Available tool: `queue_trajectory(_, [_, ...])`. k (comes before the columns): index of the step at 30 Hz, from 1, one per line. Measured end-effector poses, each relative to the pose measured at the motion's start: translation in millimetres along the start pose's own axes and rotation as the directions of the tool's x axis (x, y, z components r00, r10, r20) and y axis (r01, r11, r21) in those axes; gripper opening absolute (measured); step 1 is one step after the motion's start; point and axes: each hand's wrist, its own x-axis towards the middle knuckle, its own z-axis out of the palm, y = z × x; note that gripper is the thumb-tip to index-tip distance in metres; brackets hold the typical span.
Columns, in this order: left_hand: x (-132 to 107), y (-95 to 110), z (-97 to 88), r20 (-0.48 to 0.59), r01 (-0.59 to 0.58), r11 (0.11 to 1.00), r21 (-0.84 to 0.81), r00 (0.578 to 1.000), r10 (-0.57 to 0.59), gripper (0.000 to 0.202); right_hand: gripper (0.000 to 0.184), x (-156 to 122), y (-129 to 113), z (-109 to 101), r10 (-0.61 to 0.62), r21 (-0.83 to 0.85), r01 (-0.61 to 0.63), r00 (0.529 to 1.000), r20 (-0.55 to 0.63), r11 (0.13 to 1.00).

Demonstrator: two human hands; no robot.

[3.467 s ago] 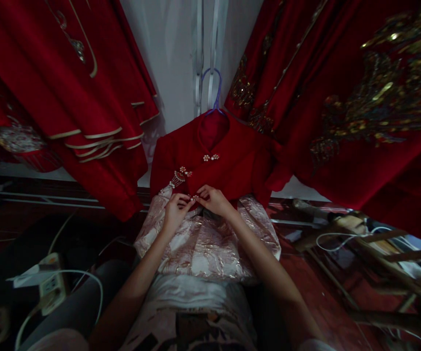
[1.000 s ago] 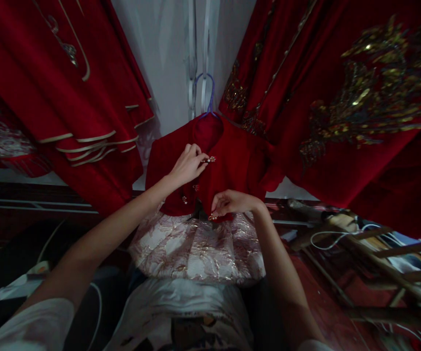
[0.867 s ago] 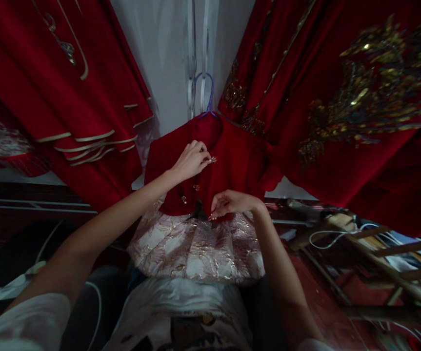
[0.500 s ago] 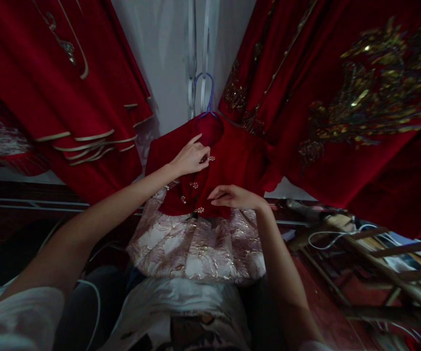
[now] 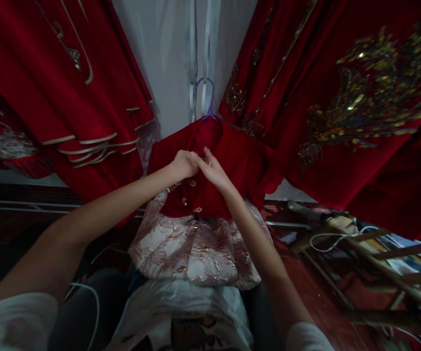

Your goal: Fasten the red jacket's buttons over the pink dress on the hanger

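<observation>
Right hand [image 5: 210,170] just brought up from hem [image 5: 217,212] to left hand [image 5: 186,164], below collar [image 5: 207,135]; both seemingly needed there now. Fingers bunched close, held bit hidden, can't be told. Red jacket [image 5: 241,161] hung on hanger [image 5: 212,100].

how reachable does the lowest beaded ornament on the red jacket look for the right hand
Yes, probably: the lowest beaded ornament lies uncovered below the right hand, and the left hand is up near the neck opening, out of the way.
</observation>
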Motion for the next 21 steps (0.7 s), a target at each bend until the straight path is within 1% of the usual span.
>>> queue_trajectory(2, [-3,-9,-5.2,0.007,0.048,0.992,0.118,0.999,-0.049,0.023,0.110,2,6,7,0.091,-0.057,-0.101,0.983,-0.156,0.993])
queue_trajectory(4, [-7,-14,-11.4,0.005,0.105,0.956,0.275,0.994,-0.111,0.024,0.113,-1,15,3,0.106,-0.143,-0.156,0.946,-0.308,0.977])
queue_trajectory(6, [-11,-15,-17.2,-0.022,0.179,0.910,0.374,0.983,-0.185,0.028,0.104,-5,24,-11,0.062,-0.268,-0.182,0.913,-0.403,0.946])
queue_trajectory(8, [-13,-14,-22.8,-0.063,0.270,0.887,0.375,0.962,-0.266,0.032,0.091,-8,33,-31,-0.039,-0.413,-0.174,0.888,-0.459,0.894])
queue_trajectory(10, [-13,-10,-30.0,-0.109,0.331,0.862,0.385,0.943,-0.313,0.032,0.079,-7,40,-54,-0.140,-0.513,-0.140,0.872,-0.469,0.847])
queue_trajectory(11, [-12,-7,-34.5,-0.117,0.335,0.843,0.421,0.942,-0.315,0.031,0.075,-5,42,-65,-0.170,-0.546,-0.128,0.871,-0.462,0.828])
queue_trajectory(13, [-8,-1,-45.5,-0.103,0.302,0.790,0.533,0.950,-0.294,0.028,0.069,0,46,-85,-0.199,-0.590,-0.130,0.866,-0.459,0.797])
queue_trajectory(15, [-3,6,-58.3,-0.076,0.266,0.740,0.617,0.957,-0.281,0.023,0.064,7,49,-102,-0.201,-0.614,-0.154,0.860,-0.470,0.774])
queue_trajectory(18, [0,20,-78.0,-0.057,0.239,0.707,0.666,0.961,-0.271,0.017,0.059,14,51,-119,-0.201,-0.632,-0.163,0.863,-0.464,0.758])
queue_trajectory(21, [-5,30,-93.2,-0.048,0.225,0.641,0.734,0.959,-0.281,0.017,0.056,14,52,-126,-0.209,-0.658,-0.145,0.879,-0.428,0.739])
